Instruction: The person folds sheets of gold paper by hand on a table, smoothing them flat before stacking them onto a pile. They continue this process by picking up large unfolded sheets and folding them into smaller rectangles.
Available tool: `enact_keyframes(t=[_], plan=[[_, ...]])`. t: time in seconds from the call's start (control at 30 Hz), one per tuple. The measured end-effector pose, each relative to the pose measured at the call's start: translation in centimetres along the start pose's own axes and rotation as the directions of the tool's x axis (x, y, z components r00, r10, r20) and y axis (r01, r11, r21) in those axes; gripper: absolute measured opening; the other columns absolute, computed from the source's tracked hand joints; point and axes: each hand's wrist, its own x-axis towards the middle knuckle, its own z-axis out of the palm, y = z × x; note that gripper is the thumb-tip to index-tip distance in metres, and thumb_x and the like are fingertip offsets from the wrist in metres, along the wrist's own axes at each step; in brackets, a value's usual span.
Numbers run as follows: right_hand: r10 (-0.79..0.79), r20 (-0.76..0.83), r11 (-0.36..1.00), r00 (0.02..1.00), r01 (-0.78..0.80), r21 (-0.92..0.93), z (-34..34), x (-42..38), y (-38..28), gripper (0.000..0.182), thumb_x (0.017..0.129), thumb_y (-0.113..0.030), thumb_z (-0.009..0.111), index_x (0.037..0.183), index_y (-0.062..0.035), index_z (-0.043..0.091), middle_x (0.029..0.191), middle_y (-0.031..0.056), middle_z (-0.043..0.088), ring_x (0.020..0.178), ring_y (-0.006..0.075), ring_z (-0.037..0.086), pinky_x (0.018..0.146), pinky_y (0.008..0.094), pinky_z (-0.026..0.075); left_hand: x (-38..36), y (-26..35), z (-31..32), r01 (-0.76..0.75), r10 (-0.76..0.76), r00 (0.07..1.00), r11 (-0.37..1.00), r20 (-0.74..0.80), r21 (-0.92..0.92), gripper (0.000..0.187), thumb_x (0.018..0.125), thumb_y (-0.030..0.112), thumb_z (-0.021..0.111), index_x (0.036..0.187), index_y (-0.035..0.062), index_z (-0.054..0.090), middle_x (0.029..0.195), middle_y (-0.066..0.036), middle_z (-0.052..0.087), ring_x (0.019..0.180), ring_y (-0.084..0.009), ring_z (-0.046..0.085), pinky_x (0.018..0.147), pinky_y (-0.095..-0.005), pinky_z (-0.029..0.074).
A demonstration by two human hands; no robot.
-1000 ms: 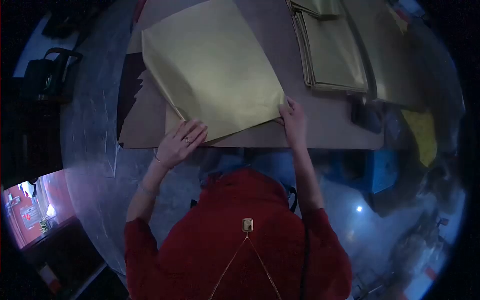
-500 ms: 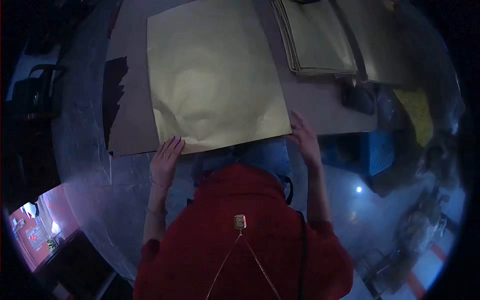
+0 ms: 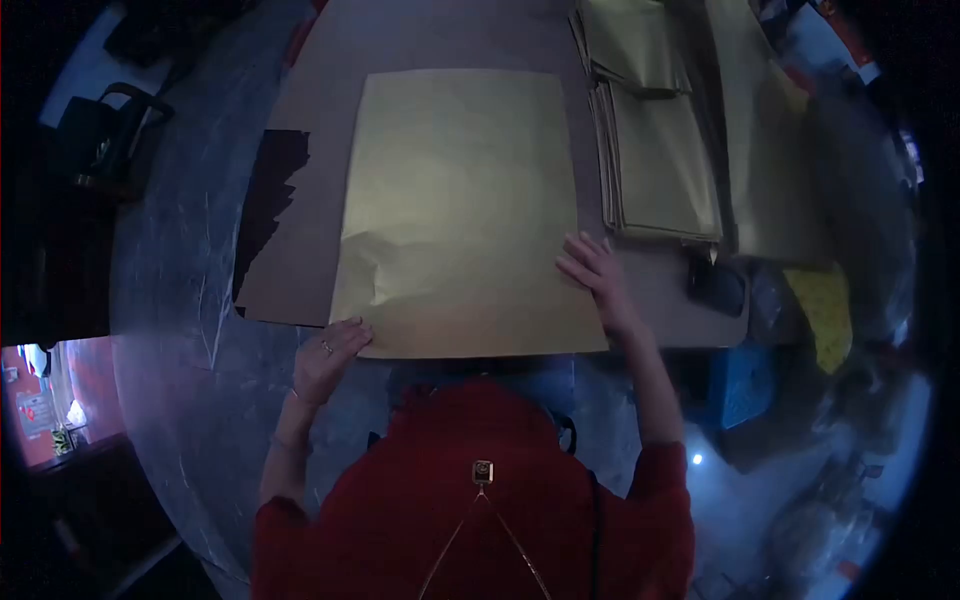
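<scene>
A large gold-coloured paper sheet point(image 3: 460, 210) lies on the brown board-topped table, its near edge hanging slightly past the table's front. Creases run across its lower left part. At the near left corner, my left hand point(image 3: 328, 358) is closed on the sheet, fingertips on top and the thumb out of sight. My right hand point(image 3: 598, 278) is open, its spread fingers resting flat on the sheet's right edge, a little above the near corner.
Right of the sheet lies a stack of folded gold paper point(image 3: 660, 165), with another long gold sheet point(image 3: 765, 150) beyond it. A dark object point(image 3: 716, 287) sits near the table's point(image 3: 660, 300) right corner. A blue crate point(image 3: 740, 388) stands below; a yellow cloth-like piece point(image 3: 826, 315) hangs at right.
The sheet has come down toward me and lies flatter, its far edge now in view. My right hand has shifted from the near right corner up onto the right edge. The view has tilted.
</scene>
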Motion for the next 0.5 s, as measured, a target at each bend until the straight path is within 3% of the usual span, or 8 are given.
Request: enact_keyframes(t=[0.03,0.1,0.13,0.17,0.27,0.33,0.4,0.5], plan=[[-0.02,-0.005,1.0,1.0,0.02,-0.002,0.2,0.4,0.5,0.045,0.079,-0.02,0.064,0.123,-0.0197,0.056,0.137,0.0096,0.045,0.131,0.0302,0.036,0.11,0.0463,0.024,-0.1,0.0,-0.6,0.004,-0.004,1.0,1.0,-0.015,0.014,0.025,0.078,-0.002,0.058,0.1,0.0071,0.065,0.099,-0.008,0.068,0.098,-0.0259,0.064,0.082,-0.0358,0.053],[-0.091,0.265,0.988,0.96,0.121,-0.097,0.4,0.3,1.2,0.043,0.08,-0.022,0.061,0.123,-0.0195,0.056,0.14,0.0044,0.043,0.134,0.0272,0.033,0.112,0.0477,0.021,-0.5,0.1,-1.4,-0.113,0.113,0.99,0.994,0.085,-0.005,0.027,0.081,0.001,0.056,0.106,0.0076,0.063,0.099,-0.007,0.068,0.096,-0.0272,0.065,0.081,-0.0358,0.054],[-0.107,0.263,0.986,0.959,0.137,-0.097,0.4,0.2,1.3,0.043,0.08,-0.022,0.061,0.123,-0.0195,0.056,0.14,0.0044,0.043,0.134,0.0272,0.033,0.112,0.0477,0.021,-2.0,-1.0,-1.7,-0.093,0.106,0.969,0.993,0.221,-0.068,0.041,0.082,0.014,0.06,0.122,0.0098,0.054,0.118,-0.01,0.061,0.112,-0.0293,0.057,0.094,-0.0405,0.046],[-0.081,0.268,0.99,0.96,0.108,-0.086,0.4,-0.2,1.3,0.042,0.081,-0.022,0.06,0.123,-0.019,0.057,0.14,0.0044,0.043,0.133,0.0258,0.035,0.112,0.0481,0.021,-2.2,-1.6,-2.3,-0.087,0.098,0.972,0.995,0.215,-0.057,0.041,0.082,0.014,0.06,0.122,0.0098,0.054,0.118,-0.01,0.061,0.112,-0.0293,0.057,0.094,-0.0405,0.046],[-0.054,0.288,0.995,0.956,0.075,-0.062,0.0,-0.6,0.1,0.04,0.082,-0.021,0.057,0.122,-0.0172,0.057,0.138,0.0049,0.046,0.131,0.0244,0.038,0.112,0.0481,0.021,-1.9,-4.4,-3.6,0.039,0.046,0.796,0.991,0.604,-0.127,0.082,0.08,0.056,0.057,0.144,0.0133,0.028,0.15,-0.012,0.023,0.139,-0.0277,0.021,0.112,-0.0499,0.013],[-0.013,0.275,0.996,0.961,0.036,-0.079,-0.2,-0.6,-0.3,0.041,0.082,-0.021,0.058,0.123,-0.0172,0.057,0.138,0.0053,0.046,0.13,0.0249,0.04,0.112,0.0474,0.021,0.2,-6.6,-4.1,0.143,-0.016,0.848,0.969,0.53,-0.2,0.076,0.086,0.056,0.047,0.144,0.0116,0.027,0.149,-0.012,0.025,0.138,-0.029,0.022,0.112,-0.0502,0.014],[-0.033,0.277,0.996,0.96,0.053,-0.066,-0.1,-0.4,-0.2,0.042,0.081,-0.022,0.059,0.123,-0.0174,0.057,0.138,0.0054,0.046,0.13,0.0249,0.039,0.112,0.047,0.021,3.8,-8.1,-3.1,-0.012,-0.028,0.855,0.997,0.518,0.073,0.065,0.092,0.048,0.041,0.143,0.0095,0.028,0.149,-0.013,0.025,0.139,-0.029,0.021,0.113,-0.0469,0.015],[-0.027,0.284,0.998,0.958,0.039,-0.039,0.6,-0.7,0.1,0.046,0.08,-0.023,0.061,0.126,-0.0174,0.055,0.139,0.0054,0.045,0.132,0.0245,0.037,0.112,0.0467,0.02,10.1,-8.4,2.5,0.018,-0.043,0.914,0.998,0.403,0.065,0.059,0.095,0.04,0.036,0.144,0.0089,0.026,0.15,-0.012,0.023,0.14,-0.0273,0.018,0.113,-0.0424,0.017]])
